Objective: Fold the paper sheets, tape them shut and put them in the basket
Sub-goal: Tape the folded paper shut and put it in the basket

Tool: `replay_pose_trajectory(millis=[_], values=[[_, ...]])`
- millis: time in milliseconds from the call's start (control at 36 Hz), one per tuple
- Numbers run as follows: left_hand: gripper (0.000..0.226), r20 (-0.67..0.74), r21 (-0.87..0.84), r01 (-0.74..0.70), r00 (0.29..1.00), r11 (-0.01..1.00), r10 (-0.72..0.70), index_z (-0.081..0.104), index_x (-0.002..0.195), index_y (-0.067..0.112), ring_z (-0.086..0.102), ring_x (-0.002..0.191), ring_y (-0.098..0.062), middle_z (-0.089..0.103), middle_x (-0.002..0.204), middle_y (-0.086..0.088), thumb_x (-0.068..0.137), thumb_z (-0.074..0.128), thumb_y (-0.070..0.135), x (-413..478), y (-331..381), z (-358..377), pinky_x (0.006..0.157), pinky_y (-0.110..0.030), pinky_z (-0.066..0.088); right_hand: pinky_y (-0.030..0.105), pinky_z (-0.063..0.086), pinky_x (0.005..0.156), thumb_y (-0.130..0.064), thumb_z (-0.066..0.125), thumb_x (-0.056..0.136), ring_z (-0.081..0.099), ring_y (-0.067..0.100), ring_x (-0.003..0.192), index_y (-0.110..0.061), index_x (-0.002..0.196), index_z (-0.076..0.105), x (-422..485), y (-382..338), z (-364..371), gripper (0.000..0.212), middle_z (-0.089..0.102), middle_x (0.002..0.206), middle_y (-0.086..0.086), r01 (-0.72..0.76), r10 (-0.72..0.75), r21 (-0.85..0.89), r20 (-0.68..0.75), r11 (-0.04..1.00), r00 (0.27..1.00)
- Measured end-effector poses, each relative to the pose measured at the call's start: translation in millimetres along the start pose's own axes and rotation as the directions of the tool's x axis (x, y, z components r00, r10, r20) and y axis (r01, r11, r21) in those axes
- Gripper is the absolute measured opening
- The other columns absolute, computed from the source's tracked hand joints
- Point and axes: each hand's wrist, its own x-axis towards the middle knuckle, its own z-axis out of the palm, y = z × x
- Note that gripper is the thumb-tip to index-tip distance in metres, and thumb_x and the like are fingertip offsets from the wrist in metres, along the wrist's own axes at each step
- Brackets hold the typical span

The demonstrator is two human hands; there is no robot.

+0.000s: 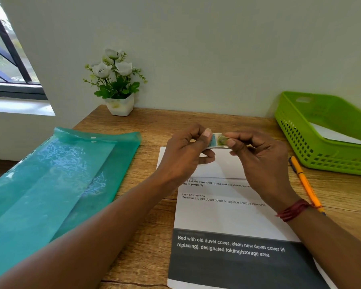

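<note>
A printed paper sheet (pixel 227 215) lies on the wooden table before me, its far part folded over to show a blank white flap (pixel 223 165). Above that flap both hands hold a small roll of patterned tape (pixel 218 140). My left hand (pixel 186 155) grips the roll with thumb on top. My right hand (pixel 256 155) pinches the tape at the roll's right side. The green plastic basket (pixel 313 147) stands at the far right with a white folded sheet (pixel 338 135) inside.
A teal plastic folder (pixel 56 184) with sheets inside covers the table's left side. An orange pen (pixel 305 184) lies between the paper and the basket. A white pot of artificial flowers (pixel 118 90) stands at the back against the wall.
</note>
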Motion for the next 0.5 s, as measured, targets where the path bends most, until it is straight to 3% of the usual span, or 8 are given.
replay_pose_trajectory(millis=[139,389,500], values=[[0.023,-0.046,-0.039,-0.016,0.999,0.999,0.014,0.058,0.087,0.007,0.064,0.078,-0.021,0.061,0.100,-0.021,0.103,0.049,0.020,3,0,-4,0.081,-0.045,0.061,0.024,0.056,0.067,-0.014,0.072,0.085,0.066,0.008,0.075,-0.030,0.088,0.073,6,-1,-4,0.017,0.074,0.087,-0.015,-0.100,0.108,0.090,-0.083,0.991,0.991],[0.018,-0.135,0.009,-0.029,0.990,1.000,0.030,0.063,0.083,0.019,0.072,0.091,-0.018,0.068,0.094,0.000,0.099,0.057,0.023,12,-10,-12,0.077,-0.037,0.061,0.023,0.055,0.064,-0.006,0.069,0.087,0.065,0.012,0.078,-0.024,0.091,0.073,10,2,-7,0.018,0.074,0.088,-0.009,-0.178,0.193,0.151,-0.087,0.972,0.977],[0.016,-0.227,0.134,-0.040,0.971,0.990,0.070,0.068,0.097,0.015,0.071,0.098,-0.017,0.070,0.104,-0.002,0.098,0.058,0.029,19,-15,-22,0.078,-0.033,0.061,0.022,0.056,0.064,-0.004,0.068,0.089,0.066,0.011,0.081,-0.025,0.097,0.073,10,3,-9,0.023,0.075,0.093,-0.007,-0.242,0.254,0.189,-0.045,0.952,0.966]])
